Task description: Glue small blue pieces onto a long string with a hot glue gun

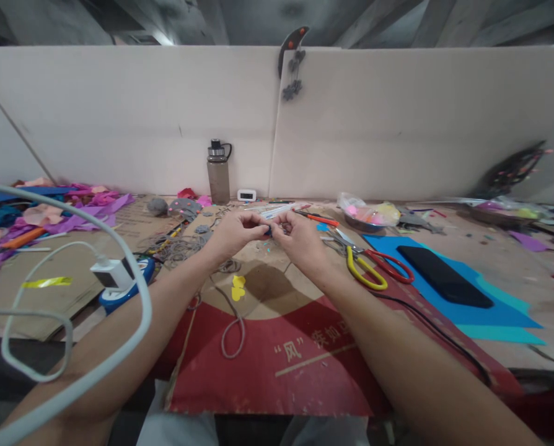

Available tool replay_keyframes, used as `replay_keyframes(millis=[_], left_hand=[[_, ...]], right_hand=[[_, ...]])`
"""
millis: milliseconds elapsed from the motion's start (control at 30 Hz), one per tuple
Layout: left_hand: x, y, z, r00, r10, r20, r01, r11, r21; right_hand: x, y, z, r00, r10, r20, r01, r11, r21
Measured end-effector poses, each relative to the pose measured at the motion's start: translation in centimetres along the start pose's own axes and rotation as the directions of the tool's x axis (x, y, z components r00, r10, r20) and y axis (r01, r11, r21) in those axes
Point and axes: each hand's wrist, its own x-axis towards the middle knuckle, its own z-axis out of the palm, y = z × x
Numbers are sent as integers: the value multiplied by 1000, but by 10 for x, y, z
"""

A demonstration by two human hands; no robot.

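My left hand (237, 234) and my right hand (300, 238) meet fingertip to fingertip above a piece of cardboard (281, 347) with a red printed band. Both hands are closed in a pinch on a small dark blue piece (268, 231) held between them. What the piece is stays too small to tell. A grey cord (233, 328) loops on the cardboard below my left wrist. Next to it lies a yellow scrap (238, 287).
Yellow-handled scissors (363, 269) and red-handled scissors (391, 263) lie right of my hands. A black phone (444, 275) rests on blue sheets (500, 310). A water bottle (218, 172) stands at the back wall. Purple and pink scraps (72, 207) pile at left. A white charger (112, 272) with cable sits near left.
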Motion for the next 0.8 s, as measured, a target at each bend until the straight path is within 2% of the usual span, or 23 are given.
replay_keyframes(millis=[100, 267, 433, 600, 800], left_hand=[[1, -1, 0, 1000, 5, -28, -3, 998, 59], [2, -1, -3, 979, 192, -68, -153, 915, 374], [2, -2, -2, 980, 197, -41, -159, 882, 444], [1, -4, -1, 985, 160, -61, -127, 922, 366], [4, -15, 0, 997, 54, -52, -50, 995, 81]], right_hand=[[0, -2, 1, 1000, -24, 6, 24, 999, -38], [0, -1, 3, 997, -80, 0, 79, 992, -94], [0, 1, 4, 997, -79, 18, 81, 986, -145], [-1, 0, 4, 996, -86, 22, 89, 986, -139], [0, 0, 1, 997, -70, 38, 74, 991, -108]])
